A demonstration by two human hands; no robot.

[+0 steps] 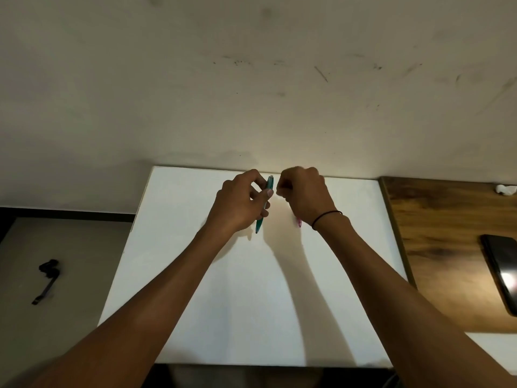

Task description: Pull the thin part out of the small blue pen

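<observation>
My left hand (pixel 240 204) holds a teal pen (pixel 264 205) between thumb and fingers, nearly upright, tip down, above the far part of a white board (pixel 251 303). My right hand (pixel 305 196) is beside it with its fingers curled. A pink tip (pixel 299 222) of a second pen sticks out below that hand, near the wrist; the rest of it is hidden by the hand. A thin black band circles the right wrist.
The white board lies against a scuffed pale wall (pixel 251 79). A wooden surface (pixel 447 247) at the right carries a dark phone (pixel 503 273) and a small white object (pixel 505 189). A black strap-like item (pixel 47 278) lies on the grey floor at the left.
</observation>
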